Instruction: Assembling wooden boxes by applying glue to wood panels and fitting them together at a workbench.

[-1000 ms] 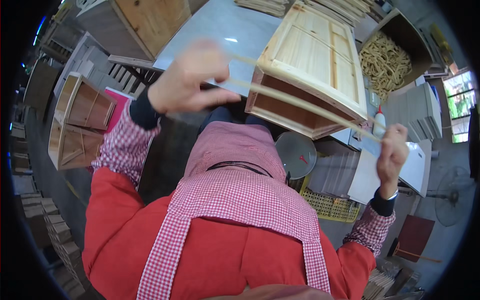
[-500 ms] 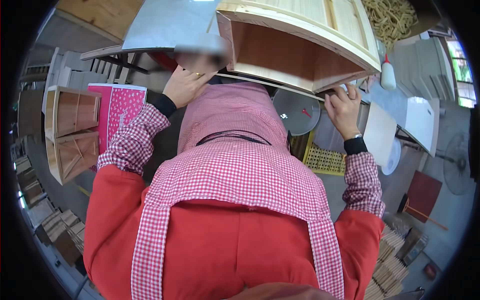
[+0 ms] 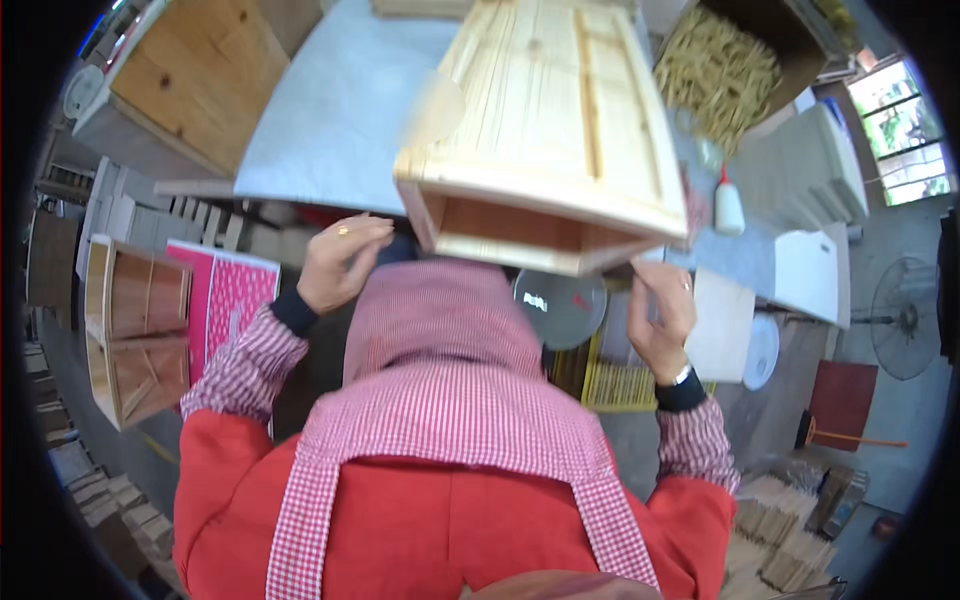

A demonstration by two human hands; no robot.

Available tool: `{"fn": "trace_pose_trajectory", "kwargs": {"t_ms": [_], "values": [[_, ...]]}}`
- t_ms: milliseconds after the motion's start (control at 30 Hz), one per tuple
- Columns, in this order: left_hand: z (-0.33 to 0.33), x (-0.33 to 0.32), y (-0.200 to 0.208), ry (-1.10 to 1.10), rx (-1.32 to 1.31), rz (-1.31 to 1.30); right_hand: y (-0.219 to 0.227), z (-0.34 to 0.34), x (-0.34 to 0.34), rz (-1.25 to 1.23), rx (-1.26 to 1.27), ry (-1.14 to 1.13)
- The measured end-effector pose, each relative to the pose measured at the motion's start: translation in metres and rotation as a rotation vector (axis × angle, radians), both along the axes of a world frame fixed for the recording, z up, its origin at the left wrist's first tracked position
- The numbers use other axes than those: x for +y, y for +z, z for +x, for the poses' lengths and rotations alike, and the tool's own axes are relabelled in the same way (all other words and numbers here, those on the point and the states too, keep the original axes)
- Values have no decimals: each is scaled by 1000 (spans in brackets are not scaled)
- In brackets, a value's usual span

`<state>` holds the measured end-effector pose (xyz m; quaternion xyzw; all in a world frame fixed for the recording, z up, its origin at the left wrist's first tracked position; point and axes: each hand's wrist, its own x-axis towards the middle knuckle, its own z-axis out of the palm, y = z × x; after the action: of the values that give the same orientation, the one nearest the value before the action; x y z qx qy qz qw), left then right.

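The pale wooden box (image 3: 540, 110) is set on its side at the near edge of the table (image 3: 340, 110), its open end turned toward the checked apron (image 3: 450, 400). By the left hand (image 3: 338, 265), beside the table edge, nothing is seen to be held: the thumb is parted from the fingers. The right hand (image 3: 660, 320) is raised near the box's lower right corner, fingers bent — whether the corner is touched, or anything thin is pinched, cannot be told. Since no firm grip on the box is seen, it could be tipped or dragged off the edge by a careless pull; if swung rightward, the white bottle (image 3: 728, 208) just beside it could be knocked over.
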<state>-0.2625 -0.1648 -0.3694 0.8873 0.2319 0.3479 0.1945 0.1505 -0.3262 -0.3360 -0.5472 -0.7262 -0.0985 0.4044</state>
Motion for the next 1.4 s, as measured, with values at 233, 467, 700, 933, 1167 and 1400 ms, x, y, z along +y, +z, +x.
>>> {"fn": "trace_pose_trajectory", "kwargs": {"t_ms": [233,467,700,933,1167,1400], "values": [[96,161,102,301,-316,-1135,86,60,161,-469,437,-186],[197,241,46,115,-89,-913,60,73,263,-573,140,-75],[255,295,-11,157,656,-131,41,86,262,-586,444,-189],[203,155,150,429,-7,-561,126,67,209,-506,275,-253],[163,95,184,391,-706,-68,132,26,166,313,137,-141],[158,107,61,392,-784,49,15,-9,170,283,85,-118]]}}
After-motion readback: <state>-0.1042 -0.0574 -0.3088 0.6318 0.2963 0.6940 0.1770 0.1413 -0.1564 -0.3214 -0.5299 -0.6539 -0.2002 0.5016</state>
